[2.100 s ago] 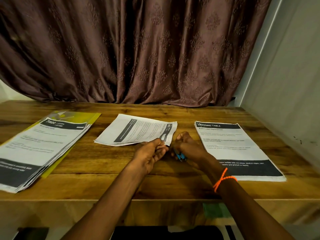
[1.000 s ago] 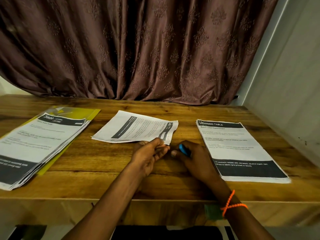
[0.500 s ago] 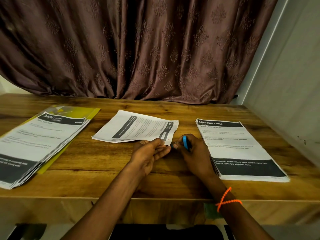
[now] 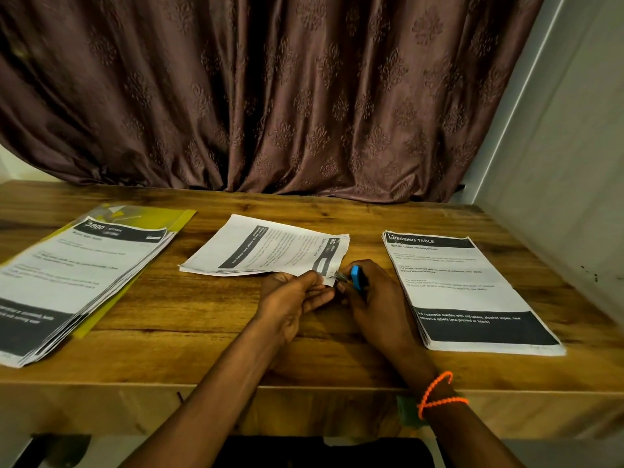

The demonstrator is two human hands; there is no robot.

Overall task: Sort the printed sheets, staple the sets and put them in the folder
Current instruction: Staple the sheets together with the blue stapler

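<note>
A small set of printed sheets (image 4: 270, 246) lies crosswise in the middle of the wooden table (image 4: 202, 309). My left hand (image 4: 290, 302) pinches its near right corner between thumb and fingers. My right hand (image 4: 378, 302) grips a small blue stapler (image 4: 356, 276), whose metal jaw sits at that same corner. A thick stack of sheets (image 4: 67, 278) rests on a yellow folder (image 4: 175, 219) at the left. Another stack headed "DRESSING TABLE" (image 4: 462, 285) lies at the right.
A brown patterned curtain (image 4: 270, 96) hangs behind the table. A grey wall (image 4: 557, 163) closes the right side. The table's front edge (image 4: 304, 390) runs just under my forearms. An orange bead band (image 4: 439, 390) circles my right wrist.
My right hand turned the blue stapler up into view and brought its jaw to the sheets' corner. My left hand kept pinching that corner. The stacks stayed put.
</note>
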